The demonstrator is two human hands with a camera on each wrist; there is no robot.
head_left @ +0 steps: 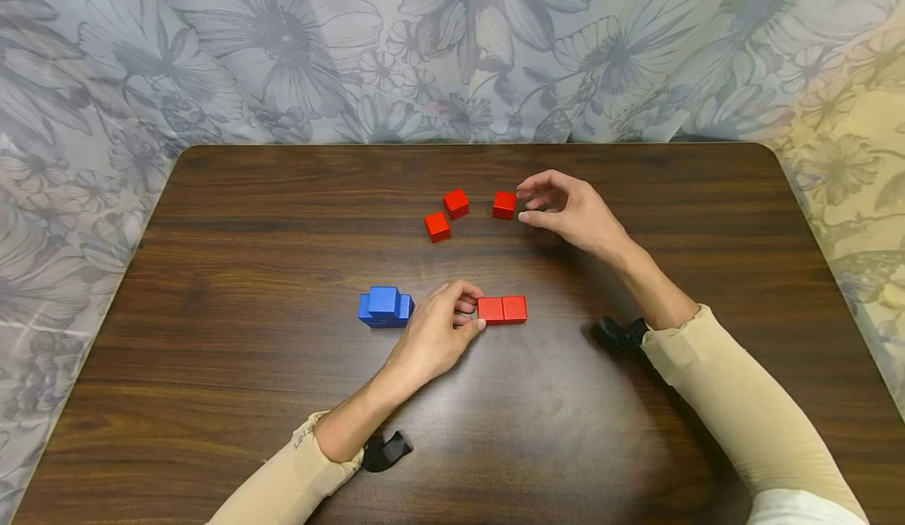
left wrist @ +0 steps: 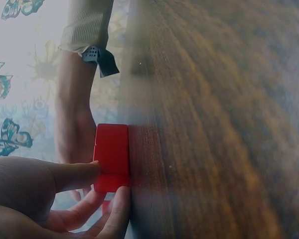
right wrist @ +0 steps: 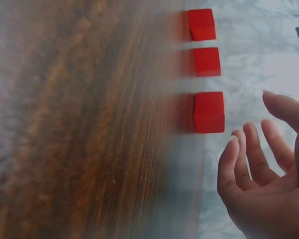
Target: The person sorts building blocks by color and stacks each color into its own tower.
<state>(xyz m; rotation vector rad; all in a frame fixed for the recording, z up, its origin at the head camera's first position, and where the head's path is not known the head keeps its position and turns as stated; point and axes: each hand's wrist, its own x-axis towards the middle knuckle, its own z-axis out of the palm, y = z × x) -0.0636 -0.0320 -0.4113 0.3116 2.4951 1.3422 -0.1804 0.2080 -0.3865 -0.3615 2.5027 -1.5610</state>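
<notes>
Two red cubes stand side by side on the table, touching, in the middle of the head view. My left hand pinches the left red cube at its left end, between thumb and fingertips. The right red cube sits flush against it. Farther back, my right hand hovers with parted, bent fingers just right of a single red cube. Nothing lies between those fingers, and in the right wrist view they are apart from the nearest cube. Two more red cubes, one behind the other, lie to the left.
A small stack of blue blocks stands just left of my left hand, one block raised on top. Dark wood grain covers the table. Behind its far edge hangs a flowered cloth.
</notes>
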